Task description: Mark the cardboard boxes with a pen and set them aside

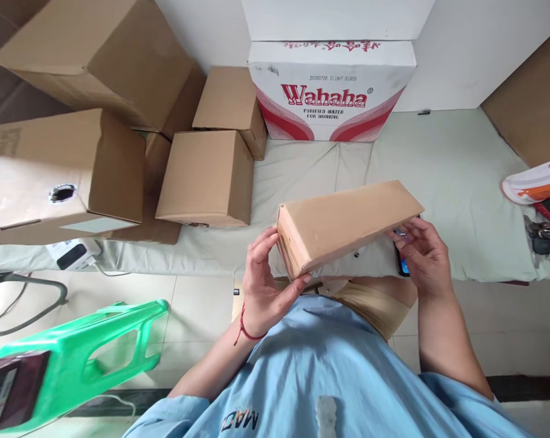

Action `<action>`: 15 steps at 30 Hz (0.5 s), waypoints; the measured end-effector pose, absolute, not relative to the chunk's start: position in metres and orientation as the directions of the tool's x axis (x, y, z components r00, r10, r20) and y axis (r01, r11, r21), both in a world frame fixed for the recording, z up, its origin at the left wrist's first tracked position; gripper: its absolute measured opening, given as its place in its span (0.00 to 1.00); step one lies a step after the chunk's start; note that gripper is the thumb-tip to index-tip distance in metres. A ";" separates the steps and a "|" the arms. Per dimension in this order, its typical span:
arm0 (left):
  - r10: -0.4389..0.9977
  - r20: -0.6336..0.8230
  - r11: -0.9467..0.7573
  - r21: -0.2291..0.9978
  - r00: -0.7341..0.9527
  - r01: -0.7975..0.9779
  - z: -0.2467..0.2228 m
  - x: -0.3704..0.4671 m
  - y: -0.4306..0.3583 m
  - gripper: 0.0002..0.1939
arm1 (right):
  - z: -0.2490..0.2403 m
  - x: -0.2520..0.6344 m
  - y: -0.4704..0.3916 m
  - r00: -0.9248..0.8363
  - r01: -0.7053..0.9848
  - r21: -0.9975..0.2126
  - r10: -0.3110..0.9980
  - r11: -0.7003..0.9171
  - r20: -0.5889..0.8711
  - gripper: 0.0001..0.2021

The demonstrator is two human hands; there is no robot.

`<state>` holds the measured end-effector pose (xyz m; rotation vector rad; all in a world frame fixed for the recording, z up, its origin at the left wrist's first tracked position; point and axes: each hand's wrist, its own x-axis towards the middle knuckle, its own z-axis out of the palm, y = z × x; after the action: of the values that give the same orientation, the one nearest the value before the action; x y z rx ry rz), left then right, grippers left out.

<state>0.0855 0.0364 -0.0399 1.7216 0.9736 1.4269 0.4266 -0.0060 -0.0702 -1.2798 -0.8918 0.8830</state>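
Note:
I hold a long brown cardboard box [348, 222] tilted above the front edge of a pale green cloth-covered surface [457, 176]. My left hand [266, 280] grips its near end, fingers along the end flap and thumb under the corner. My right hand [421, 252] holds the far right end from below. A phone [401, 264] with a lit screen lies on the cloth, partly hidden under my right hand.
Several brown cardboard boxes [206, 176] are stacked at the left and back. A white Wahaha water carton [332, 88] stands against the wall. Keys [544, 234] and a white-orange package [537, 179] lie at the right. A green plastic stool [87, 350] stands on the floor at left.

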 end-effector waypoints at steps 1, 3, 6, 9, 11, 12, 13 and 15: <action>0.872 0.477 -0.488 0.864 0.105 0.123 -0.040 0.085 0.036 0.48 | -0.069 0.425 -0.005 0.404 -0.062 -0.995 0.913 0.084 0.053 0.23; 0.883 0.461 -0.470 0.874 0.090 0.128 -0.042 0.083 0.036 0.52 | -0.067 0.421 -0.003 0.420 -0.080 -0.991 0.906 0.105 0.062 0.22; 0.930 0.356 -0.366 0.920 0.096 0.136 -0.046 0.076 0.037 0.55 | -0.063 0.415 -0.003 0.446 -0.064 -0.985 0.887 0.162 0.117 0.20; 0.960 0.263 -0.271 0.959 0.092 0.085 -0.055 0.068 0.040 0.59 | -0.056 0.410 -0.005 0.443 0.001 -0.977 0.876 0.212 0.190 0.20; 0.973 0.216 -0.219 0.975 0.081 0.032 -0.064 0.063 0.043 0.62 | -0.050 0.407 -0.009 0.406 0.033 -0.972 0.885 0.233 0.226 0.22; 0.980 0.184 -0.185 0.983 0.070 0.007 -0.068 0.061 0.045 0.62 | -0.046 0.406 -0.011 0.385 0.049 -0.969 0.891 0.242 0.242 0.23; 0.988 0.142 -0.141 0.990 0.057 -0.018 -0.072 0.059 0.046 0.60 | -0.041 0.403 -0.013 0.364 0.071 -0.966 0.895 0.249 0.258 0.24; 0.999 0.038 -0.036 0.996 0.024 -0.082 -0.080 0.056 0.047 0.56 | -0.029 0.397 -0.017 0.320 0.146 -0.953 0.899 0.265 0.299 0.25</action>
<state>0.0562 0.0474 -0.0805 1.1878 1.1125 1.2550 0.3973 -0.0169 -0.0291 -1.2065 -1.1446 0.6979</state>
